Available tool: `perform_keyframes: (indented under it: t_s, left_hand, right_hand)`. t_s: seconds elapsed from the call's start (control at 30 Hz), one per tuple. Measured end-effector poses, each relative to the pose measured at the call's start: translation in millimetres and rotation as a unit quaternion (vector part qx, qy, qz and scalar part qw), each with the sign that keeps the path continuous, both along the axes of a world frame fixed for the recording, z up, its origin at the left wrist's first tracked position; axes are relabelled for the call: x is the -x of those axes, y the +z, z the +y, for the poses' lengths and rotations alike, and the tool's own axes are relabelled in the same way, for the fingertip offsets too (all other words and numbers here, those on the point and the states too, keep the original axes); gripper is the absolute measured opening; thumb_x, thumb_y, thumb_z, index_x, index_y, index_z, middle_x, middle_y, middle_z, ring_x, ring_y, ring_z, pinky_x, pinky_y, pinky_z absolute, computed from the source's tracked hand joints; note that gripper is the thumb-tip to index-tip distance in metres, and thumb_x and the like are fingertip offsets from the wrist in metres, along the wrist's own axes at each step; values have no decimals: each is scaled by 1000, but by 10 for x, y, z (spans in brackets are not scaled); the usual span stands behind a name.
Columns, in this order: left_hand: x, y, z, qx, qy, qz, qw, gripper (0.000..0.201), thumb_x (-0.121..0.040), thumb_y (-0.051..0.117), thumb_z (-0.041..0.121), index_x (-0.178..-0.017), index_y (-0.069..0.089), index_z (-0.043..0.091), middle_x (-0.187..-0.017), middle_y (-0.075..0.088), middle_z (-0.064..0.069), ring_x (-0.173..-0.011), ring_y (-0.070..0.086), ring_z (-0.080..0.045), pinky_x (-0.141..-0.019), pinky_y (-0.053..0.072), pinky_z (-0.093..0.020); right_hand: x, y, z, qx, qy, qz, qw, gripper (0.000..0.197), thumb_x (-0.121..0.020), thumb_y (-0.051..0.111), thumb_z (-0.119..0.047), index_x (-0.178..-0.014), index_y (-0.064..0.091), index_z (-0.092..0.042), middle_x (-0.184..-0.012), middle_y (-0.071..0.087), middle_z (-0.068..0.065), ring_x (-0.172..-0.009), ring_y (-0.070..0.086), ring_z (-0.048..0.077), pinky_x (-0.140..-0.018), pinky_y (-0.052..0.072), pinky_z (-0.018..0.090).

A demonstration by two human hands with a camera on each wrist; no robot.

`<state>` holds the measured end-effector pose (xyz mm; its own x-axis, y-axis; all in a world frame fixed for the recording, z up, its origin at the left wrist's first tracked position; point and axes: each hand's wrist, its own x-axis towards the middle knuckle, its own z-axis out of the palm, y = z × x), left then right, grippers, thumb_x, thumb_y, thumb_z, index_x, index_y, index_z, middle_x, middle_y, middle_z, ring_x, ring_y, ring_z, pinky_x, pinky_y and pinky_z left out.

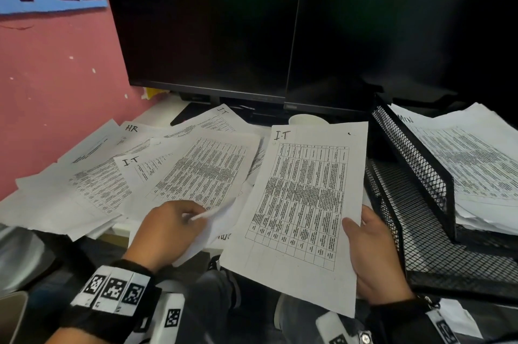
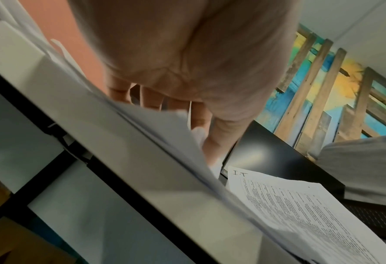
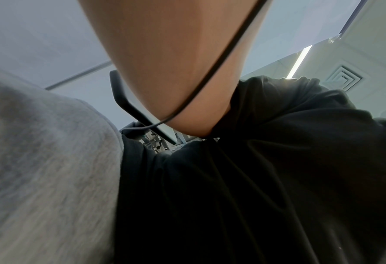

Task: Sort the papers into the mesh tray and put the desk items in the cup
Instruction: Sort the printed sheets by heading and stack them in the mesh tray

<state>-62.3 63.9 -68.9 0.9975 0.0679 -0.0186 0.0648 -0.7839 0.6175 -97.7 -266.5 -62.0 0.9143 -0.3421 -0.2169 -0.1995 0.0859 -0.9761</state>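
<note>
Right hand [image 1: 375,254] sits closest, its grip closed on the lower right edge of a printed sheet [image 1: 300,203] marked "I.T", thumb on top, fingers underneath. The sheet is held up off the tabletop [image 1: 159,115], tilted, just beside the mesh tray [image 1: 414,175] on its left. Left hand [image 1: 165,228] is farther from the tray, across the held sheet, grip pinching the curled corner of a loose page [image 1: 213,214] between thumb and fingertips; the left wrist view shows the fingers [image 2: 153,98] bent down onto the paper. Beyond that hand, the pile of papers [image 1: 140,172] fans out, headings "HR" and "I.T" readable. The tray's upper tier already carries a stack of pages [image 1: 471,164]; its lower tier shows bare mesh. A white cup [image 1: 307,120] peeks out behind the held sheet, next to the tray's far corner. Two dark monitors [image 1: 280,43] stand behind everything.
</note>
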Motion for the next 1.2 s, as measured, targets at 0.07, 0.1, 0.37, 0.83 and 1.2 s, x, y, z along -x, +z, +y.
perform_keyframes:
  t_s: [0.07,0.1,0.37,0.83,1.2]
  left_hand:
    - [-10,-9,34,14,18,-9,1000,22,-83,66,19,-80,73,39,-80,73,22,-79,65,1,-64,43,-19]
    - [-14,-2,40,23,28,-12,999,25,-82,64,14,-80,74,37,-77,72,21,-78,66,-2,-64,44,-21]
    - [85,275,-218,176,73,-193,963,18,-96,66,24,-99,77,37,-82,74,17,-72,63,5,-73,50,-24]
    - [445,11,-1397,22,-363,-76,928,29,-99,48,47,-125,59,47,-115,68,13,-107,60,-11,-98,47,-31]
    - [-17,124,-395,9,-152,-21,988,36,-82,71,36,-112,63,54,-116,65,30,-105,63,2,-98,49,-23]
  right_hand:
    - [9,-4,-7,0,-4,1,1000,36,-109,46,0,-107,75,-21,-103,82,7,-98,78,36,-92,60,65]
    - [8,-10,-14,-1,-5,2,1000,36,-108,46,0,-107,75,-21,-103,82,8,-98,78,36,-92,60,65]
    - [30,-9,14,-42,-2,10,999,37,-107,44,3,-112,75,-17,-105,82,12,-101,77,40,-93,59,67]
    - [58,36,81,-54,12,-31,998,19,-103,66,-19,-121,73,-20,-107,83,5,-94,81,26,-73,67,37]
    - [-10,51,-196,14,6,-11,1000,31,-105,52,5,-110,75,-15,-101,83,7,-89,81,27,-72,64,40]
